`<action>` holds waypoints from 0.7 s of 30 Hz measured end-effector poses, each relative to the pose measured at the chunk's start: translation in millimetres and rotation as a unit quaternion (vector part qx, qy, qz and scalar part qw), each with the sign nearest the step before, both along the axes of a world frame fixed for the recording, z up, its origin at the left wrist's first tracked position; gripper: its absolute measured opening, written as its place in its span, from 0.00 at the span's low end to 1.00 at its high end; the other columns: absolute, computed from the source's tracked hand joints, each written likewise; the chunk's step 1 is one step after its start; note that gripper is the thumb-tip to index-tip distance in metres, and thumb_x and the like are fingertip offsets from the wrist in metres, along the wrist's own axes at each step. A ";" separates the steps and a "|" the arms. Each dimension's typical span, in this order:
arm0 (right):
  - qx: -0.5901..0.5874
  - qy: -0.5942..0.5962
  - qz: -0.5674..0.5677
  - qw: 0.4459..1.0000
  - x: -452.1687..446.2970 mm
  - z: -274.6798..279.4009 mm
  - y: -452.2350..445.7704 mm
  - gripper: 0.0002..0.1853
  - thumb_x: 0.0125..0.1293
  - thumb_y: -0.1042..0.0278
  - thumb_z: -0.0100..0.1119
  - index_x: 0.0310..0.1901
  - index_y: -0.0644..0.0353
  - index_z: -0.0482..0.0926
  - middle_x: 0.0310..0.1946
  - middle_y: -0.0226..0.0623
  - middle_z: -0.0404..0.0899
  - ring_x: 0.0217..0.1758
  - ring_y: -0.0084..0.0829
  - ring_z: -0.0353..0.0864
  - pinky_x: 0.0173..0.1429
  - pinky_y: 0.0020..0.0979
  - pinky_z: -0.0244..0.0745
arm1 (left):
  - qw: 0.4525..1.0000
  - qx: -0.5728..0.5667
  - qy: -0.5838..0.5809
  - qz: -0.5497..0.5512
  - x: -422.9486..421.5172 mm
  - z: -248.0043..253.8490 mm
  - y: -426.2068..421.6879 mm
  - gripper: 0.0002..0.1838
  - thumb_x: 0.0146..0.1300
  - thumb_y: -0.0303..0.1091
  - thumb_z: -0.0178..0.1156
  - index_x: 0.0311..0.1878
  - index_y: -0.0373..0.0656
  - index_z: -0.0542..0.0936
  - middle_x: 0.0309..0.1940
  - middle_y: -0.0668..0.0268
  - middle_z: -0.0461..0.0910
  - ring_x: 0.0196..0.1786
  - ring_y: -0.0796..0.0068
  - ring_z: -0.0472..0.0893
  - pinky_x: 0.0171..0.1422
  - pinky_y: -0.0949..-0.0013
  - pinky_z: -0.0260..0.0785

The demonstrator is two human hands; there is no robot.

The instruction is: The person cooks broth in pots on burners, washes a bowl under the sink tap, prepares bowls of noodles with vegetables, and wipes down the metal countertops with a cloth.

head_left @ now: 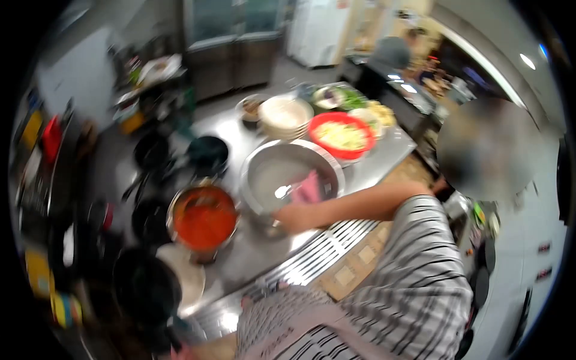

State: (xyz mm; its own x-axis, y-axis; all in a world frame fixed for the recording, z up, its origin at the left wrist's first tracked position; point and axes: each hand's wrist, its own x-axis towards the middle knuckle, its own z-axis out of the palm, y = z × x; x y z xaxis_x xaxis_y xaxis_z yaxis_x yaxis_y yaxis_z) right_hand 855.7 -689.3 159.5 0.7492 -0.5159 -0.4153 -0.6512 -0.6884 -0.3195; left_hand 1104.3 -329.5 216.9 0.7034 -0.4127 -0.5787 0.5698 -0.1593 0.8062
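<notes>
My right hand (294,218), blurred, is closed at the near rim of a large metal bowl (249,195). A pink cloth (308,187) rises from beside the fingers, against the bowl's inside, where pale liquid shows. At the bottom edge, my left hand (198,351) is partly cut off. It seems closed around the handle of a black pan (144,285), with something pink beside it. That pan overlaps a pale round plate (189,279). Left of the bowl stands a metal pot (171,211) of orange-red sauce (206,225).
Behind the bowl are stacked pale bowls (285,117) and a red basin (313,133) of pale yellow cut food (341,136). Dark pans (153,150) stand left. A slotted metal grate (324,249) runs along the near table edge. Another person (390,57) stands at back right.
</notes>
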 end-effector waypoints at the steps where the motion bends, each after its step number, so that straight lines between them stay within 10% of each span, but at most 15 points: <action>1: 0.039 0.006 -0.010 0.999 7.2 20.6 1.4 0.17 0.50 0.62 0.53 0.32 0.71 0.78 0.32 0.54 0.79 0.37 0.50 0.79 0.43 0.43 0.73 | 0.999 -0.030 -0.001 0.016 9.4 -14.4 6.8 0.17 0.57 0.40 0.60 0.47 0.40 0.75 0.24 0.73 0.72 0.23 0.83 0.64 0.26 0.78 0.57; 2: 0.061 0.025 -0.011 0.998 17.8 39.7 4.9 0.15 0.51 0.64 0.53 0.30 0.71 0.78 0.31 0.56 0.78 0.32 0.48 0.80 0.37 0.42 0.74 | 0.976 -0.081 0.128 -0.157 84.7 -100.5 30.8 0.05 0.60 0.29 0.53 0.39 0.49 0.68 0.11 0.76 0.55 0.08 0.84 0.54 0.10 0.75 0.51; 4: 0.137 0.092 -0.113 0.980 25.2 40.5 -0.4 0.08 0.51 0.73 0.50 0.23 0.70 0.73 0.19 0.46 0.75 0.16 0.36 0.75 0.19 0.35 0.69 | 0.980 -0.061 0.141 -0.127 84.3 -98.9 36.0 0.08 0.59 0.27 0.53 0.40 0.50 0.67 0.14 0.74 0.58 0.09 0.84 0.57 0.10 0.75 0.53; 21: 0.699 -0.178 -0.434 0.540 1.2 0.4 48.4 0.18 0.64 0.73 0.47 0.55 0.66 0.62 0.21 0.22 0.62 0.15 0.12 0.59 0.15 0.16 0.54 | 0.973 -0.071 0.146 -0.161 118.7 -105.5 37.0 0.10 0.56 0.27 0.56 0.37 0.46 0.66 0.12 0.74 0.59 0.08 0.84 0.57 0.10 0.74 0.53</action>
State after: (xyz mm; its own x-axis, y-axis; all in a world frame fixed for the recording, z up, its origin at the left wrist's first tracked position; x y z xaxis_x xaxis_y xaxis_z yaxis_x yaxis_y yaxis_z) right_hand 856.9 -640.9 159.9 0.6372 -0.1057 -0.7634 -0.2605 0.9027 -0.3425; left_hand 1223.0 -292.5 111.3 0.3383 -0.6752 -0.6555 0.7169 -0.2664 0.6443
